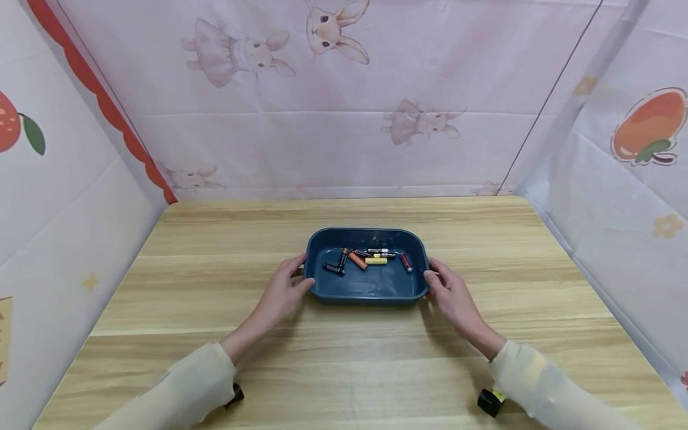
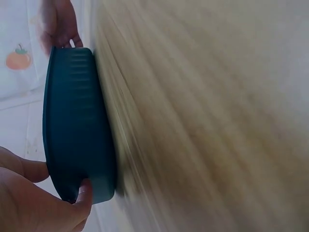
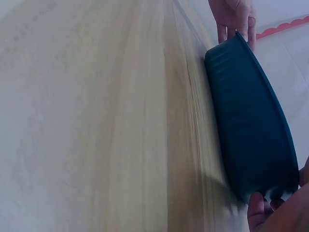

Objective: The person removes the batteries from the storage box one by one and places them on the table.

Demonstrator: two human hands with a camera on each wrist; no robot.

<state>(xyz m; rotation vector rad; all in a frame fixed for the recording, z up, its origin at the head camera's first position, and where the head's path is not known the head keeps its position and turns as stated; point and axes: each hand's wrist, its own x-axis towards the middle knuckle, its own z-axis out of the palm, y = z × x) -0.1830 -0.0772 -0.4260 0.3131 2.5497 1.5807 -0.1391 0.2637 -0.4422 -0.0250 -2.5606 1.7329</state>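
Both grips [image 1: 279, 289] [image 1: 451, 295] hold a blue bin [image 1: 371, 289] of batteries [image 1: 375, 261].

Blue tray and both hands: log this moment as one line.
left hand: grips left end of blue tray | right hand: grips right end | batteries: loose inside | wooden table: beneath tray

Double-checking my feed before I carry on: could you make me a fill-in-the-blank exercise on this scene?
Counting the left grip and right grip, the number holding the blue tray is ____.
Among the orange battery, yellow battery and dark red battery, the leftmost in the head view is ____.
Of those three, the one nearest the right grip is ____.
The table shows a ____-grain surface.

Missing words: two; orange; dark red; wood.
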